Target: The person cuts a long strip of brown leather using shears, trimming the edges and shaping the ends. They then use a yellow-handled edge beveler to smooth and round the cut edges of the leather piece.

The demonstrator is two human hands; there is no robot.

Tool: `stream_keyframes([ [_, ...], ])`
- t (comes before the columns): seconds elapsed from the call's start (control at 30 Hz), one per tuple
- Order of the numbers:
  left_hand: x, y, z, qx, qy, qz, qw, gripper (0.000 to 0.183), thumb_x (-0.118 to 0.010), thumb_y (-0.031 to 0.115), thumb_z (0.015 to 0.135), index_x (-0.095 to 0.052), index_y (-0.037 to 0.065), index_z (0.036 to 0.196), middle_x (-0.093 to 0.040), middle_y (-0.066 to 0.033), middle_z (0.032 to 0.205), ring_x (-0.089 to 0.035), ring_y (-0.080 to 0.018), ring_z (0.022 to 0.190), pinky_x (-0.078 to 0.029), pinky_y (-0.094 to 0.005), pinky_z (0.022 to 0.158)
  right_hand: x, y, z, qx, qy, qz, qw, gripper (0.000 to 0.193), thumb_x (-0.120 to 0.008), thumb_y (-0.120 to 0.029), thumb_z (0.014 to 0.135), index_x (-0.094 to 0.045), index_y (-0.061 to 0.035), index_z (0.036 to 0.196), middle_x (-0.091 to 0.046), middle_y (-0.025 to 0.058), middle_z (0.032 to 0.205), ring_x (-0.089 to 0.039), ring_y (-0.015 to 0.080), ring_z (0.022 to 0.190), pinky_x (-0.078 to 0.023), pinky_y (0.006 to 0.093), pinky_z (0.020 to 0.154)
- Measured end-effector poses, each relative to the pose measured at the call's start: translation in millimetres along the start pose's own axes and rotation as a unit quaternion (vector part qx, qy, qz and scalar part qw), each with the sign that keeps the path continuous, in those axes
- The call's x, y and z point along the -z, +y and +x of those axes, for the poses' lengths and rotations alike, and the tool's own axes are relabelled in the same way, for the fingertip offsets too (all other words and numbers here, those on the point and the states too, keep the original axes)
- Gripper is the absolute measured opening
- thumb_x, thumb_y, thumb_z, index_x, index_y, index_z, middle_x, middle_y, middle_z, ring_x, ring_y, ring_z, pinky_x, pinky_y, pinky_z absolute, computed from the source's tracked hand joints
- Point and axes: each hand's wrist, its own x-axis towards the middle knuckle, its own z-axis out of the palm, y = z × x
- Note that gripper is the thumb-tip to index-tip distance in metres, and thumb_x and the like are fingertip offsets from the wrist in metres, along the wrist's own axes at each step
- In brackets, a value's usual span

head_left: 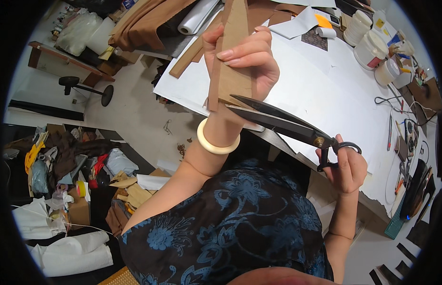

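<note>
My left hand (261,59), raised over the near left part of the table, pinches a long tan-brown strip (235,78) between thumb and fingers. It looks like leather or thick paper; I cannot tell which. A darker brown edge runs down its left side. My right hand (347,168) grips large black scissors (287,126) by the handles, at the table's near edge. The blades are slightly parted and point left, their tips at the strip's lower end. A cream bangle (218,147) sits on my left wrist.
White sheeting covers the table (320,95). Brown material (154,21), a white roll (197,19) and brown strips (185,64) lie at its far left. White jars (370,50) stand at right near cables and tools. Scraps and bags (73,166) pile up at left.
</note>
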Motion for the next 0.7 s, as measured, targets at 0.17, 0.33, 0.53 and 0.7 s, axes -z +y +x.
stream_keyframes([
  [0.17,2,-1,-2,-0.009,0.012,-0.013,1.0,0.035,-0.071,0.02,0.088,-0.041,0.003,0.095,-0.049,-0.0002,0.061,-0.058,-0.0093,0.05,-0.052,-0.0189,0.051,-7,-2,5,0.001,0.003,0.013,1.0,0.055,-0.094,-0.016,0.069,-0.066,0.0074,0.11,-0.075,0.0234,0.096,-0.065,0.0252,0.063,-0.052,0.0304,0.055],
  [0.33,0,-2,-4,-0.006,0.022,-0.017,1.0,0.036,-0.072,0.02,0.087,-0.044,0.0,0.097,-0.046,0.0005,0.06,-0.057,-0.0093,0.048,-0.052,-0.0195,0.05,-14,-3,11,0.013,0.023,0.048,0.999,0.049,-0.089,-0.006,0.069,-0.069,0.0104,0.111,-0.069,0.0161,0.081,-0.06,0.0217,0.058,-0.048,0.0297,0.05],
  [0.53,0,-6,-4,-0.001,0.026,-0.03,0.999,0.037,-0.072,0.02,0.087,-0.045,-0.001,0.098,-0.045,0.001,0.06,-0.057,-0.0093,0.048,-0.052,-0.0198,0.05,-16,-5,15,0.019,0.038,0.049,0.998,0.046,-0.085,-0.001,0.07,-0.07,0.0118,0.111,-0.065,0.0122,0.074,-0.058,0.02,0.055,-0.046,0.0291,0.048],
  [0.7,2,-10,-4,0.008,0.028,-0.032,0.999,0.037,-0.072,0.022,0.087,-0.045,-0.001,0.097,-0.045,0.0013,0.059,-0.057,-0.0093,0.048,-0.052,-0.02,0.05,-20,-6,14,0.014,0.042,0.058,0.997,0.045,-0.085,0.0,0.07,-0.07,0.0117,0.111,-0.066,0.0124,0.075,-0.058,0.0203,0.056,-0.047,0.0294,0.048],
])
